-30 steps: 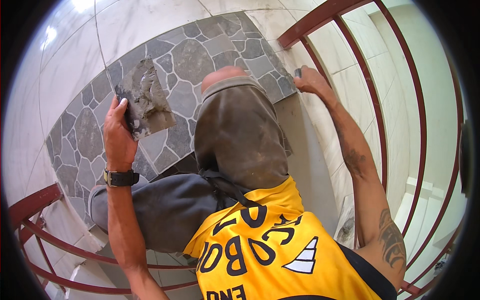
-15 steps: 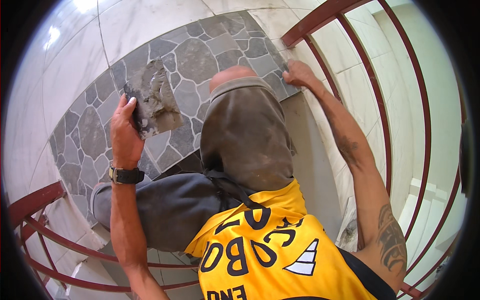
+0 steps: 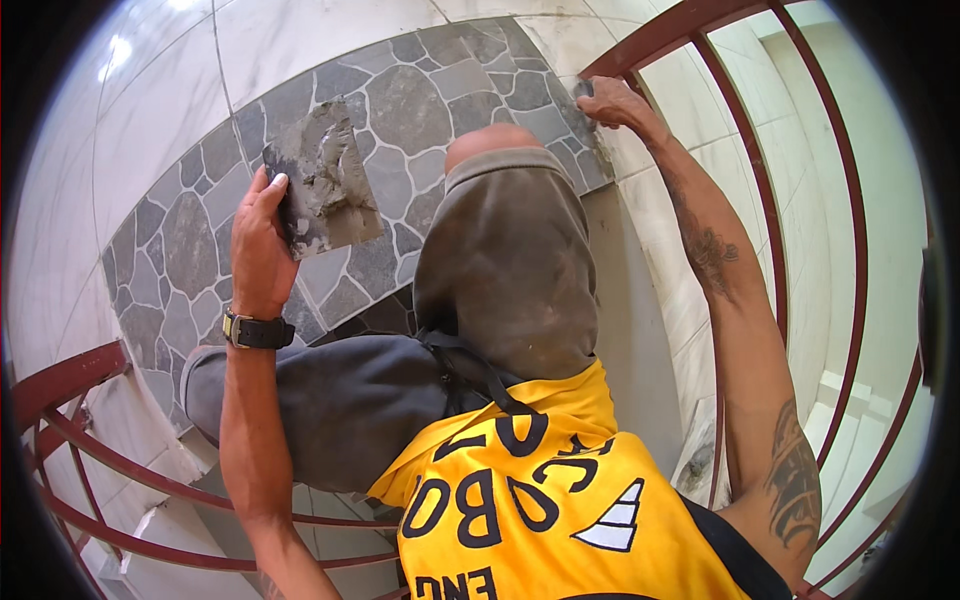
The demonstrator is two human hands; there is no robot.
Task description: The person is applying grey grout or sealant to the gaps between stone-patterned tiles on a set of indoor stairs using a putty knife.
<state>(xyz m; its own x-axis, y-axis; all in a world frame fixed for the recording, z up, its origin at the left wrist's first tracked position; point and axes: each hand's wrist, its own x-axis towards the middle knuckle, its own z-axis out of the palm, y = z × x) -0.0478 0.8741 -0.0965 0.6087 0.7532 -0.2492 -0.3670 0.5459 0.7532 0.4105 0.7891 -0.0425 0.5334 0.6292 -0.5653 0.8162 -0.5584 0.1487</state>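
Note:
My left hand [image 3: 262, 245] grips the edge of a flat, roughly square board [image 3: 358, 228], thumb on top. A thick smear of wet grey mortar [image 3: 328, 165] lies across the board, which is held above the stone-patterned floor tiles [image 3: 400, 105]. My right hand [image 3: 622, 106] reaches out to the far right, its fingers closed around a small dark grey piece [image 3: 583, 90]. That piece is mostly hidden by the fingers, so its kind does not show. The hand is at the edge of the patterned tiles, close to the foot of the red railing.
A dark red metal railing [image 3: 745, 125] curves along the right, and another railing [image 3: 70, 385] stands at lower left. Pale marble-look tiles [image 3: 160, 110] border the patterned floor. My bent knee [image 3: 490, 140] sits between the hands, over the tiles.
My right hand has moved a little farther away and to the right, along the tile edge toward the railing. The left hand and the mortar board have shifted slightly up and right in view.

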